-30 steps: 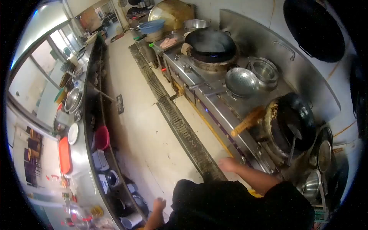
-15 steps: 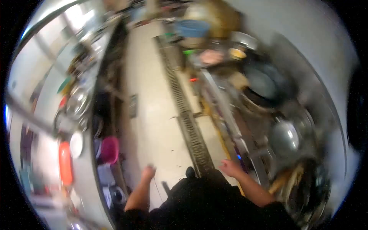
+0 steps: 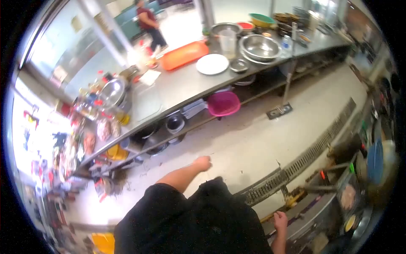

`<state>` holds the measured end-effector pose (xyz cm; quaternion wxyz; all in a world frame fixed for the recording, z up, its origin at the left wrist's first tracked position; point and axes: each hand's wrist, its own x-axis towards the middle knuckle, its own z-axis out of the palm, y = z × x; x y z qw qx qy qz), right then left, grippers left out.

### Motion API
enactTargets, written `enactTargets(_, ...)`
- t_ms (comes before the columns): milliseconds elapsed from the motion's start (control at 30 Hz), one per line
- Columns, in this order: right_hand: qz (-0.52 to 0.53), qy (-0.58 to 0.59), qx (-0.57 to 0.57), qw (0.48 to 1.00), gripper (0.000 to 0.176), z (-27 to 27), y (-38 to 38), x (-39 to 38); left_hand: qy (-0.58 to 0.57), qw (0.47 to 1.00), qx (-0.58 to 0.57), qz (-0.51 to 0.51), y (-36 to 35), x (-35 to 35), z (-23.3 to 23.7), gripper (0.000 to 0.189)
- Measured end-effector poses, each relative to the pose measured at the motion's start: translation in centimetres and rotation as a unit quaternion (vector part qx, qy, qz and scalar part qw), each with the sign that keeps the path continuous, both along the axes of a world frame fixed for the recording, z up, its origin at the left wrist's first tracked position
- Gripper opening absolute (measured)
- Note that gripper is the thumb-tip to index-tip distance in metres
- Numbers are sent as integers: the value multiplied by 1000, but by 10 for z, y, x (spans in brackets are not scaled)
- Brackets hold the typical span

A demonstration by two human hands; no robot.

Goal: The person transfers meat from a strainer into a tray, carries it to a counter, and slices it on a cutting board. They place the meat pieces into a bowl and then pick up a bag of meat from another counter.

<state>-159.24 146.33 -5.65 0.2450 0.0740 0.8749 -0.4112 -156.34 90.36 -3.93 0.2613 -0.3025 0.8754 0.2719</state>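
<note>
My left hand (image 3: 202, 163) hangs over the pale floor, below the counter, with its fingers curled together and nothing visible in them. Near the stove's edge at the lower right is my right hand (image 3: 280, 220), its fingers curled in; whether it holds anything is too small to tell. Neither hand visibly touches an object. On the steel counter are an orange tray (image 3: 184, 55), a white plate (image 3: 212, 64) and a steel bowl (image 3: 259, 47). A pink basin (image 3: 223, 103) sits on the shelf beneath.
A floor drain (image 3: 308, 156) runs along the stove side (image 3: 313, 216). A mop or squeegee (image 3: 279, 111) stands upright on the floor against the counter. Bottles and bowls crowd the counter's left end. Beyond the counter stands a person (image 3: 148, 21).
The view has swung left toward the counter, and the stove has shifted to the lower right. My left hand now reaches farther forward, across the floor.
</note>
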Motion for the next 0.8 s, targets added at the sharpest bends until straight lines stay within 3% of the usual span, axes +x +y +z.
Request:
enactTargets(100, 59, -66, 60, 994, 27, -42, 15, -73, -43, 986, -67, 149, -75, 56, -3, 39)
enactTargets(133, 37, -7, 41, 998, 24, -68, 19, -86, -37, 978, -81, 190, -96, 76, -7, 40)
enactTargets(233, 56, -20, 28, 998, 24, -29, -44, -124, -11, 950, -101, 295, -149, 118, 13, 43)
enactTargets(267, 57, -23, 57, 996, 26, -4, -81, -128, 5, 937, -131, 323, -178, 136, -1, 41)
enactTargets(300, 70, -19, 60, 996, 26, -20, -93, -140, 22, 923, -161, 350, -209, 154, -17, 40)
enactTargets(367, 185, -45, 161, 968, 25, -92, -95, -171, 106, 846, -217, 475, -266, 189, -28, 37)
enactTargets(400, 188, -65, 63, 978, 26, -79, -125, -169, 121, 824, -236, 500, -293, 202, -16, 36)
enactTargets(533, 156, -139, 173, 963, 28, -69, -233, -158, 136, 726, -302, 603, -428, 275, 3, 35)
enactTargets(600, 344, -116, 347, 865, 25, -120, -230, -174, 155, 675, -328, 643, -489, 311, 20, 38)
enactTargets(633, 353, -115, 355, 858, 25, -115, -239, -179, 179, 660, -337, 647, -518, 335, 18, 41)
enactTargets(700, 533, -63, 191, 822, 19, -96, -270, -183, 172, 627, -349, 675, -573, 366, 26, 41)
enactTargets(733, 537, -68, 199, 817, 19, -82, -289, -185, 126, 665, -382, 629, -601, 388, 11, 39)
enactTargets(767, 414, -118, 137, 892, 18, -52, -323, -184, 81, 700, -412, 577, -628, 415, -14, 38)
enactTargets(800, 278, -164, 74, 944, 17, -27, -356, -185, 73, 702, -406, 581, -653, 438, -32, 38)
